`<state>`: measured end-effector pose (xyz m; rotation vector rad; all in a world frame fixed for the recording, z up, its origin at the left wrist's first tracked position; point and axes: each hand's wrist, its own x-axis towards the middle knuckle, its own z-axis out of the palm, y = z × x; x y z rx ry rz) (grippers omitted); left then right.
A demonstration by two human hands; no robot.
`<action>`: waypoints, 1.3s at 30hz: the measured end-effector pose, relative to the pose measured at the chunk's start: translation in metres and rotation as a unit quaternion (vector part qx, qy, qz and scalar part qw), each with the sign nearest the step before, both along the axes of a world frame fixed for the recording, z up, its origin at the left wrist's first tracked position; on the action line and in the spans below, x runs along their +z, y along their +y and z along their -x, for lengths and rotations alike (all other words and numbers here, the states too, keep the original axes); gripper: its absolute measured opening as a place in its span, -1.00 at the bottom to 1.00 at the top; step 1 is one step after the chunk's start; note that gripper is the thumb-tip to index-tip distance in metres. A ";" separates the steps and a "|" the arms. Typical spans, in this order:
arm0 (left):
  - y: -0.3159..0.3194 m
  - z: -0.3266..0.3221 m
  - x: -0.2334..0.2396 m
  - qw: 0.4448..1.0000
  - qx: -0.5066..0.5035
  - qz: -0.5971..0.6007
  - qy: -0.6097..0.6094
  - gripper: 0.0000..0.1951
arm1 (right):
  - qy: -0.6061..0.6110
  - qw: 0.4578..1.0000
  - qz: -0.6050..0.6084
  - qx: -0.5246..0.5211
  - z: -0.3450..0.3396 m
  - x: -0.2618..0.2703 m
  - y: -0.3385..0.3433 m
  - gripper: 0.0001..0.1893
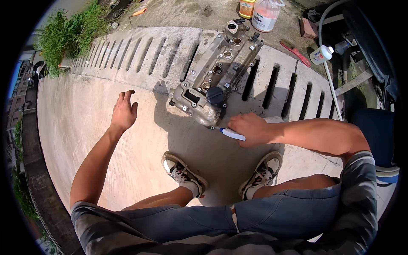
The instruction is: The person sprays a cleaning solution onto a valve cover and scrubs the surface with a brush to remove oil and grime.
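Observation:
A metal engine valve cover (204, 76), stained and wet-looking near its lower end, lies over slotted concrete drain covers. Its black oil filler cap (215, 95) is in place. My right hand (250, 129) is closed around a spray bottle, whose white and blue trigger head (232, 134) points at the cover's near end; most of the bottle is hidden by the hand and forearm. My left hand (124, 110) is held out to the left of the cover, fingers slightly bent and apart, holding nothing.
Beyond the cover stand a yellow container (246, 8) and a clear jug of pink liquid (265, 16). At right are a red-handled brush (295, 53), a white bottle (321, 54), a brick (308, 28) and a pale hose (331, 89). Drain slots run across; plants (68, 38) grow at upper left.

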<state>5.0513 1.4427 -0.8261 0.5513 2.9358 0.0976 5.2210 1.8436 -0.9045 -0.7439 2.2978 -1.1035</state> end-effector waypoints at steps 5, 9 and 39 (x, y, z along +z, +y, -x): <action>-0.007 -0.026 -0.012 0.995 0.053 -0.078 0.017 -0.59 | 0.052 0.998 -0.018 -0.030 -0.003 -0.038 -0.030 -0.72; -0.011 -0.048 -0.028 0.981 0.121 -0.154 -0.014 -0.60 | 0.056 0.996 -0.057 -0.028 -0.022 -0.059 -0.038 -0.71; 0.053 0.003 -0.071 0.983 0.001 -0.176 -0.055 -0.58 | 0.058 0.964 -0.086 -0.245 0.016 -0.023 0.055 -0.67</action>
